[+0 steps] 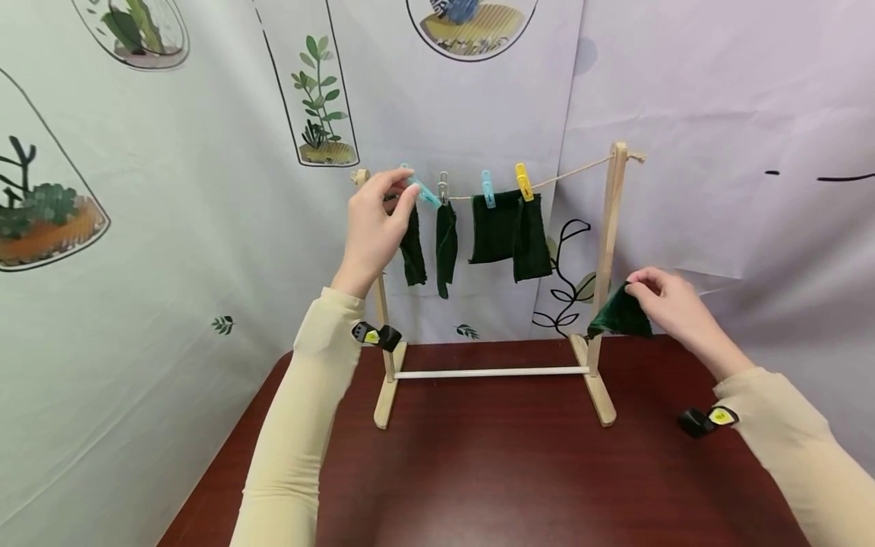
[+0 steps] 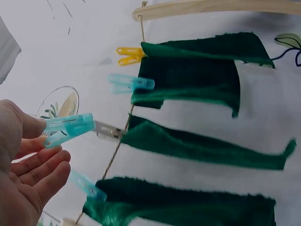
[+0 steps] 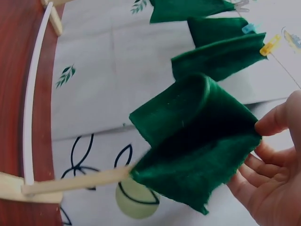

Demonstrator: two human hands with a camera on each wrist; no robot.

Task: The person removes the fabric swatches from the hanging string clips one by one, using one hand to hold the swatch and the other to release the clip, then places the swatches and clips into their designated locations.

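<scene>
My left hand (image 1: 377,228) pinches a light blue clothespin (image 2: 69,126) between thumb and finger, near the left end of the string. In the left wrist view the pin is beside a grey clip (image 2: 109,131) that holds a narrow green cloth (image 2: 202,146). Another blue pin (image 2: 88,186) holds a green cloth (image 2: 188,202) at the string's end. A blue pin (image 1: 488,189) and a yellow pin (image 1: 524,182) hold green cloth (image 1: 495,228) further right. My right hand (image 1: 677,315) pinches a loose green cloth (image 3: 197,136) by its edge, by the right post.
A wooden rack with a right post (image 1: 610,220) and a white lower bar (image 1: 492,373) stands on the dark red table (image 1: 519,471). Behind it hangs a pale backdrop (image 1: 205,190) printed with plants.
</scene>
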